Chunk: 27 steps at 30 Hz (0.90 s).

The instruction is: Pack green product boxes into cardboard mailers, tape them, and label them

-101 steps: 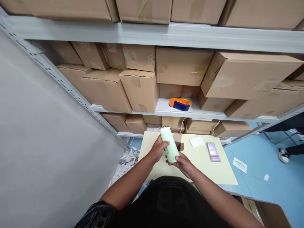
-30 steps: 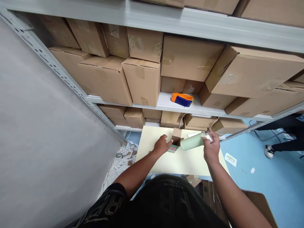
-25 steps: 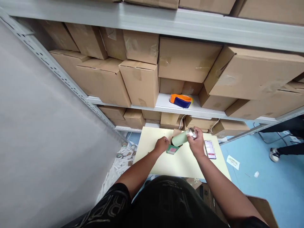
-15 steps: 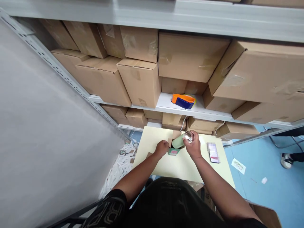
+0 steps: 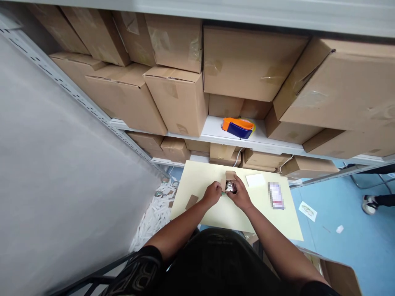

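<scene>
A small open cardboard box (image 5: 230,175) stands on the cream table, its brown flaps raised. Down inside it sits a bottle (image 5: 230,186), with only its shiny silver lid showing; the box walls and my fingers hide the rest. My left hand (image 5: 212,193) pinches the box at its left side. Around the lid, at the box opening, are the curled fingers of my right hand (image 5: 240,195). To the right lie a white rectangular piece (image 5: 255,180) and a phone (image 5: 276,195) with a blurred screen.
Cardboard cartons (image 5: 174,98) fill the shelves ahead. An orange and blue tape dispenser (image 5: 238,128) rests on the middle shelf. A brown cardboard piece (image 5: 191,202) lies at the table's left. White scraps (image 5: 151,218) litter the floor; another person's shoe (image 5: 369,204) shows far right.
The green bottle, tilted at the box mouth before, has gone down into the box, and my right hand has moved left with it. The white piece on the table is now uncovered.
</scene>
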{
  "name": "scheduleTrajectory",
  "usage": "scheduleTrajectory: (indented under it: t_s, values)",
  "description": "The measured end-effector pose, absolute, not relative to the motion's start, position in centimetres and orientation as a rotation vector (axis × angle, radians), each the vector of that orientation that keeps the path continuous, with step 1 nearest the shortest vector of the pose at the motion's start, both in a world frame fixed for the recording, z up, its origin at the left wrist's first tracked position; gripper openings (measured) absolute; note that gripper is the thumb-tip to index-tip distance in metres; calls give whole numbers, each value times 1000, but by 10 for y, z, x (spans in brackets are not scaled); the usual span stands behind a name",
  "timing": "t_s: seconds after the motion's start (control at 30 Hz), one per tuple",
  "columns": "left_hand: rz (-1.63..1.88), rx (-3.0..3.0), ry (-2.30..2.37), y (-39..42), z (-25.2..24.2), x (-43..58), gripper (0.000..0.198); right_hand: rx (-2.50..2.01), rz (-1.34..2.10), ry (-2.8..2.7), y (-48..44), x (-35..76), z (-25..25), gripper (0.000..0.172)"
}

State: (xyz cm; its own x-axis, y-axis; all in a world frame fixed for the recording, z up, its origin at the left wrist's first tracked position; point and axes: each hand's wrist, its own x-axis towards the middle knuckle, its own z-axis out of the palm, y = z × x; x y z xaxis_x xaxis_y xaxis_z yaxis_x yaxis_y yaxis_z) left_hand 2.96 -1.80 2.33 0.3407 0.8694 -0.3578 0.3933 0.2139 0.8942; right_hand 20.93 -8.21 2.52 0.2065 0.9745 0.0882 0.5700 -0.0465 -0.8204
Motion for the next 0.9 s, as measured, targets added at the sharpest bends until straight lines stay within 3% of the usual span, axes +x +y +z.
scheduleTrajectory:
  t_s: [0.13, 0.3, 0.4, 0.43, 0.57, 0.63, 0.7, 0.9]
  values:
    - [546, 1528, 1194, -19, 32, 28, 10, -1792, 690, -1136, -100, 215, 20, 77]
    - [628, 1689, 974, -15, 39, 38, 13, -1689, 882, -996, -115, 218, 9, 64]
    - [541, 1643, 1037, -5, 38, 47, 7, -1703, 782, -1181, -119, 216, 8, 51]
    - [510, 1599, 1068, 0, 37, 50, 15, -1727, 737, -1245, -119, 216, 8, 48]
    - [394, 1423, 1072, 25, 41, 60, 82, -1809, 622, -1395, -118, 214, 12, 42]
    - [365, 1426, 997, 35, 46, 61, 95, -1832, 592, -1408, -116, 215, 12, 39]
    - [388, 1524, 909, 38, 51, 59, 86, -1837, 579, -1377, -114, 216, 11, 36]
    - [566, 1968, 711, 8, 49, 36, 28, -1834, 662, -1227, -115, 214, 7, 48]
